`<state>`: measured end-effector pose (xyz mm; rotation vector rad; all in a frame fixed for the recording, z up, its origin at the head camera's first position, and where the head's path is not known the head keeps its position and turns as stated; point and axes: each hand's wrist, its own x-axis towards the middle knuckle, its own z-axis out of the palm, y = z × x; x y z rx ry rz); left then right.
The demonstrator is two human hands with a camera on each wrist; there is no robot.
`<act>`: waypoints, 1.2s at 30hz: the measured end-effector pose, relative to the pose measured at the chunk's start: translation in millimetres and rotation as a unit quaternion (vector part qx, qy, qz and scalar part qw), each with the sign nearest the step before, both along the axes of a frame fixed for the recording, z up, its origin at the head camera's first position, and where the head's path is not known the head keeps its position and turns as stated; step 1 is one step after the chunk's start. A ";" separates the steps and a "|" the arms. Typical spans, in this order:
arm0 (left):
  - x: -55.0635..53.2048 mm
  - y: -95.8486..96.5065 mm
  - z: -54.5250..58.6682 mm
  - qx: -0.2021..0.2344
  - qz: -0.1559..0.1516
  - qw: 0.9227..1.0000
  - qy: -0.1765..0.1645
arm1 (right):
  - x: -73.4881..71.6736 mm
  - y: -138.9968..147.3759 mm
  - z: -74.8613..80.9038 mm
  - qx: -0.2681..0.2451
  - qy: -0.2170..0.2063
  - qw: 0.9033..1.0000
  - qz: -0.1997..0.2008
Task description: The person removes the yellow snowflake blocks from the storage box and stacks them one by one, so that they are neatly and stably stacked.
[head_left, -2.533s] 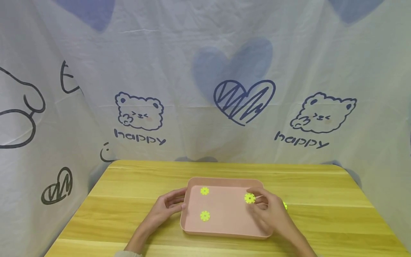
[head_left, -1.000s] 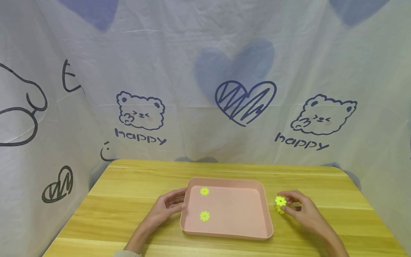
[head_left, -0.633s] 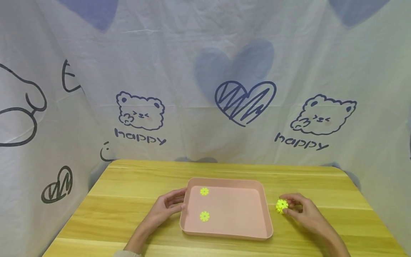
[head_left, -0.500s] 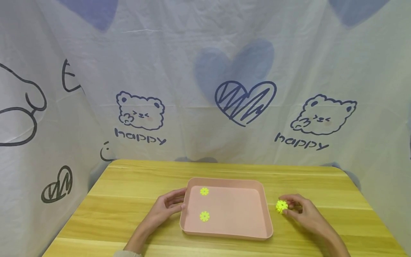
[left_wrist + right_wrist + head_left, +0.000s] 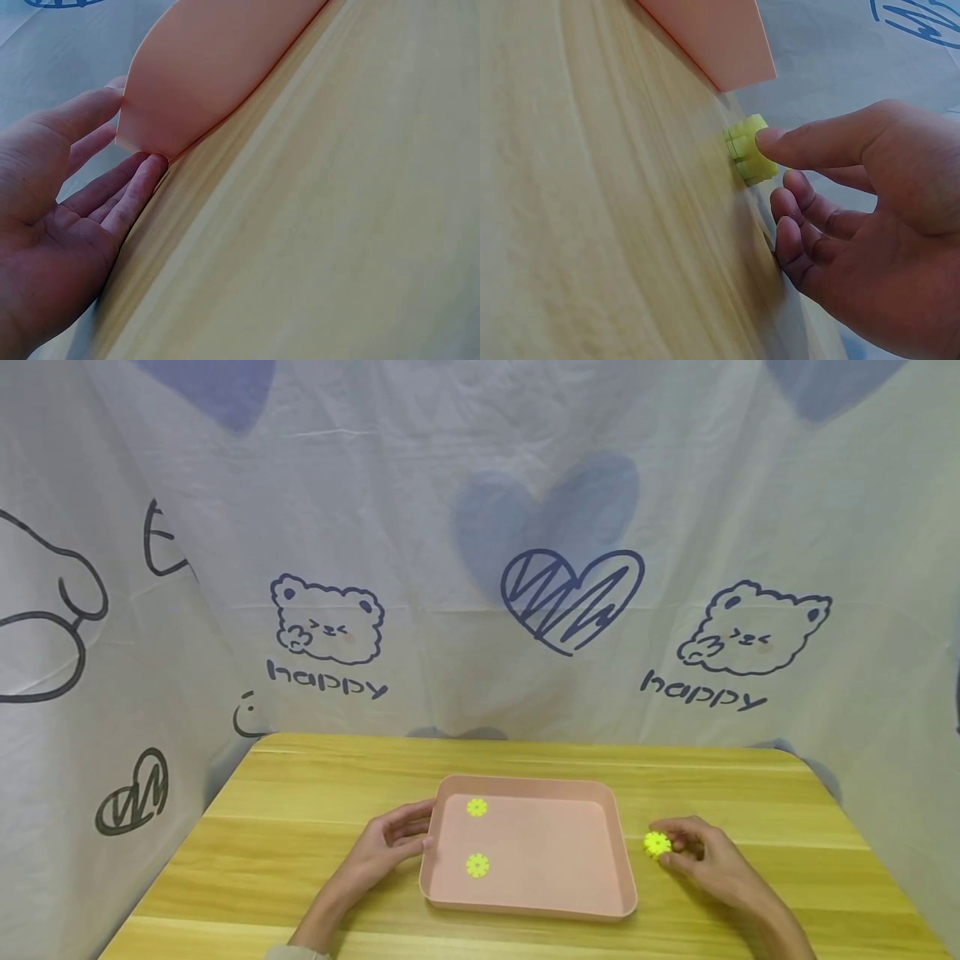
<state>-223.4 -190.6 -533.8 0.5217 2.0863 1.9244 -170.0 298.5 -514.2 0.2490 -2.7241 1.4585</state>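
In the head view, my left hand (image 5: 382, 847) holds the left side of a pink tray (image 5: 540, 906), thumb over the rim. Its thumb touches the rim and its fingertips the lower edge in the left wrist view. Two flat, toothed yellow-green snowflake discs lie in the tray's left half: one disc (image 5: 477, 807) farther back, the other disc (image 5: 477, 865) nearer. Right of the tray, my right hand (image 5: 705, 856) pinches a stack of snowflake discs (image 5: 750, 150) between thumb and index finger, close over the table. From above, only the top disc (image 5: 657, 844) shows.
The yellow wood-grain table (image 5: 337, 768) bears the tray near its middle. Behind it hangs a pale curtain (image 5: 442, 677) with hearts and bear drawings, which also runs along both sides.
My right hand has gone from over the tray's right part to the table beside it. Its disc, offset from another one a second ago, now lines up over it. The left hand stays put.
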 end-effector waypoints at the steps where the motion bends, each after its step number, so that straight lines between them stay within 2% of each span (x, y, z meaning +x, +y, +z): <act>1: 0.3 0.2 0.2 0.002 0.000 1.000 -0.003 | 0.0 -0.1 0.1 -0.001 -0.002 1.000 -0.002; 7: 0.5 0.6 0.4 0.009 -0.004 1.000 -0.005 | 0.0 -0.3 1.1 0.006 -0.011 1.000 -0.005; 17: 0.3 0.3 0.3 0.011 -0.001 1.000 -0.002 | -0.6 -0.6 0.0 -0.001 0.005 1.000 0.009; 25: 0.3 1.0 0.5 0.011 0.002 1.000 -0.009 | -0.9 -0.3 -0.6 0.002 0.011 1.000 0.004; 30: 0.9 0.9 1.6 0.007 0.003 1.000 -0.012 | -0.5 -2.6 2.7 -0.001 0.030 1.000 0.001; 36: 1.7 0.8 2.5 0.004 0.002 1.000 -0.011 | 1.1 -13.8 14.4 -0.011 0.069 0.998 -0.002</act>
